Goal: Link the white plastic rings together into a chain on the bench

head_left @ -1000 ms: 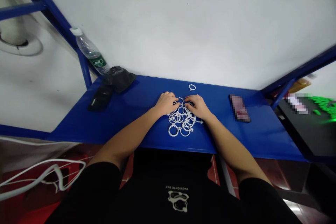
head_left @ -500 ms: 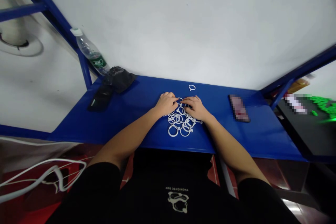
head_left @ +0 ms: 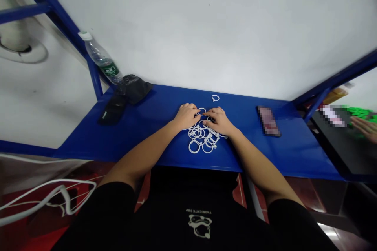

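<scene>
A pile of several white plastic rings point(head_left: 203, 136) lies on the blue table point(head_left: 153, 133) right in front of me. My left hand point(head_left: 185, 115) rests at the pile's upper left, fingers curled and pinched on a white ring. My right hand point(head_left: 219, 120) sits at the pile's upper right, its fingers pinched on the same ring, fingertips nearly touching the left hand's. One single white ring point(head_left: 215, 97) lies apart, farther back near the wall.
A water bottle point(head_left: 101, 59) leans at the back left beside a black pouch point(head_left: 134, 86) and a flat black case point(head_left: 112, 110). A phone point(head_left: 268, 120) lies to the right. Another person's hand point(head_left: 365, 128) shows at the far right over a black table with green pieces.
My hands stay on the ring pile with only small finger shifts. Another person's hand has come into view at the far right edge.
</scene>
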Motion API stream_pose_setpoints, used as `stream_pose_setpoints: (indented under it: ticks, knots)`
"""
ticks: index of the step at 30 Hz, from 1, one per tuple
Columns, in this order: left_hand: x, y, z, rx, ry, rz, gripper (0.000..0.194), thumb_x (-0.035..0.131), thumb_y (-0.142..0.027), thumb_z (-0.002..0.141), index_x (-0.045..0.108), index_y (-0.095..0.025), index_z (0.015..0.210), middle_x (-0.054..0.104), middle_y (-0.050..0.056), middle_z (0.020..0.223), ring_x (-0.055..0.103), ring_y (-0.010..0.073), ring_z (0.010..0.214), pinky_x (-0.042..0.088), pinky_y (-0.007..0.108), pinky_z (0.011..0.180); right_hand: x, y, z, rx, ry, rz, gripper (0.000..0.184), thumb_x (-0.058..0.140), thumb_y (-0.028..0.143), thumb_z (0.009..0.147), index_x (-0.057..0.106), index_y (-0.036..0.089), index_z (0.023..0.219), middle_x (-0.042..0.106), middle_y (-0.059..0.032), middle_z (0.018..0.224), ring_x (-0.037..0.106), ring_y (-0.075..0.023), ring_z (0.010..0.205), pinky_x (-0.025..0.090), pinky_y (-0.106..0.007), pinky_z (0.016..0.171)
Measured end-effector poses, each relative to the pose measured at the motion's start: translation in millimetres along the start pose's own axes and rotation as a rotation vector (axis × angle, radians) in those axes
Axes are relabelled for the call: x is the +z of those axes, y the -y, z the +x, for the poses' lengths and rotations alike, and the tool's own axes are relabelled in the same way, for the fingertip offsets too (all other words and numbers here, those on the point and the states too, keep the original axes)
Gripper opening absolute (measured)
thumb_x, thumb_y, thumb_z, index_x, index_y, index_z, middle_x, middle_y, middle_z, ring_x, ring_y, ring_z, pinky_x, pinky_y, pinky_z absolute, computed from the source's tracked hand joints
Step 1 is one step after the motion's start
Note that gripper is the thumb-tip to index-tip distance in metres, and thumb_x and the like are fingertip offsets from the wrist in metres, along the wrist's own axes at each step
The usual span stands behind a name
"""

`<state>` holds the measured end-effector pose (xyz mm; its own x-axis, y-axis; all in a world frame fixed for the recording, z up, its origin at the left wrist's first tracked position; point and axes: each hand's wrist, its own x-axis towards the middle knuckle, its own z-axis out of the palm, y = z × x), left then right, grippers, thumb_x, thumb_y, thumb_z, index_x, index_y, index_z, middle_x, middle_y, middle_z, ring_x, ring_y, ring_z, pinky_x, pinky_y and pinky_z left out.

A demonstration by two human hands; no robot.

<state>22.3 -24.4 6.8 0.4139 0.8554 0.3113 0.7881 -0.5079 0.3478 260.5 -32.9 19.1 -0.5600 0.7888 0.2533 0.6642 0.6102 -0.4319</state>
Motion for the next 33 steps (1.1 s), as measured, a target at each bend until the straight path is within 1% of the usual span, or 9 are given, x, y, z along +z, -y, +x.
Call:
stream_pose_setpoints:
  ticks: [2, 5, 7, 12, 17, 20, 23, 29, 33]
  knots:
    - [0.2, 0.3, -0.2, 0.008, -0.005, -0.018, 0.025, 0.07, -0.038, 0.101, 0.082, -0.026, 0.121, 0.074, 0.009, 0.119, 0.064, 0.0293, 0.112, 0.049, 0.048, 0.101, 0.6, -2.2, 1.3, -0.025, -0.061, 0.023, 0.032, 0.069, 0.042, 0.099, 0.077, 0.025, 0.125, 0.076, -0.0111, 0.118, 0.069, -0.0313, 0.113, 0.04, -0.062, 0.117]
    - [-0.1, -0.1, -0.3, 0.031, -0.016, -0.051, 0.024, 0.07, -0.038, 0.102, 0.081, -0.026, 0.119, 0.075, 0.008, 0.117, 0.065, 0.0282, 0.111, 0.048, 0.048, 0.103, 0.6, -3.5, 3.0, -0.06, -0.166, 0.065, 0.019, 0.064, 0.026, 0.1, 0.079, 0.023, 0.112, 0.079, -0.0099, 0.108, 0.071, -0.0286, 0.104, 0.049, -0.053, 0.106]
    - [-0.4, -0.9, -0.1, 0.053, -0.033, -0.075, 0.022, 0.071, -0.037, 0.101, 0.082, -0.025, 0.117, 0.075, 0.008, 0.116, 0.065, 0.0271, 0.109, 0.048, 0.048, 0.104, -0.2, -2.6, 3.3, -0.072, -0.216, 0.09, 0.018, 0.061, 0.02, 0.099, 0.078, 0.024, 0.105, 0.08, -0.0083, 0.103, 0.072, -0.0275, 0.1, 0.052, -0.049, 0.1]
    - [-1.6, -2.2, 1.3, 0.135, -0.08, -0.119, 0.017, 0.073, -0.035, 0.1, 0.082, -0.025, 0.111, 0.075, 0.007, 0.112, 0.068, 0.025, 0.107, 0.048, 0.047, 0.105, -3.1, 3.4, 2.1, -0.097, -0.263, 0.111, 0.016, 0.06, 0.017, 0.097, 0.074, 0.025, 0.096, 0.08, -0.0059, 0.099, 0.07, -0.026, 0.095, 0.053, -0.046, 0.092]
    - [-1.5, -2.9, 2.4, 0.25, -0.186, -0.175, 0.021, 0.073, -0.035, 0.101, 0.081, -0.025, 0.118, 0.079, 0.005, 0.109, 0.072, 0.0225, 0.105, 0.045, 0.05, 0.113, -6.1, 13.6, 0.4, -0.152, -0.297, 0.169, 0.014, 0.058, 0.019, 0.099, 0.07, 0.025, 0.095, 0.077, -0.0048, 0.095, 0.069, -0.0238, 0.093, 0.055, -0.042, 0.089]
    - [-1.1, -4.0, 2.4, 0.292, -0.205, -0.198, 0.017, 0.068, -0.034, 0.103, 0.082, -0.026, 0.109, 0.081, 0.004, 0.103, 0.074, 0.02, 0.098, 0.046, 0.049, 0.113, -7.3, 20.2, -1.7, -0.087, -0.321, 0.223, 0.012, 0.057, 0.026, 0.101, 0.067, 0.025, 0.097, 0.075, -0.0051, 0.094, 0.069, -0.0228, 0.089, 0.056, -0.039, 0.086]
    - [-2.1, -5.3, 2.5, 0.33, -0.231, -0.208, 0.019, 0.065, -0.034, 0.105, 0.083, -0.026, 0.103, 0.082, 0.004, 0.1, 0.075, 0.0192, 0.094, 0.049, 0.048, 0.109, -7.7, 25.0, -3.8, -0.016, -0.314, 0.258, 0.014, 0.056, 0.032, 0.103, 0.067, 0.024, 0.1, 0.074, -0.0061, 0.096, 0.07, -0.0225, 0.088, 0.057, -0.038, 0.084]
    - [-8.1, -8.5, 1.5, 0.314, -0.299, -0.195, 0.02, 0.065, -0.033, 0.105, 0.081, -0.026, 0.097, 0.083, 0.003, 0.096, 0.076, 0.019, 0.091, 0.052, 0.046, 0.105, -8.6, 26.1, -4.3, -0.022, -0.344, 0.217, 0.019, 0.059, 0.037, 0.104, 0.071, 0.025, 0.108, 0.077, -0.0071, 0.099, 0.072, -0.0229, 0.089, 0.059, -0.039, 0.085]
    - [-9.6, -10.0, 0.8, 0.33, -0.355, -0.206, 0.021, 0.064, -0.034, 0.105, 0.08, -0.024, 0.094, 0.083, 0.003, 0.094, 0.076, 0.0184, 0.09, 0.052, 0.045, 0.103, -8.8, 22.1, -2.9, -0.043, -0.322, 0.175, 0.021, 0.062, 0.041, 0.104, 0.074, 0.025, 0.097, 0.078, -0.0068, 0.092, 0.072, -0.0235, 0.087, 0.058, -0.039, 0.085]
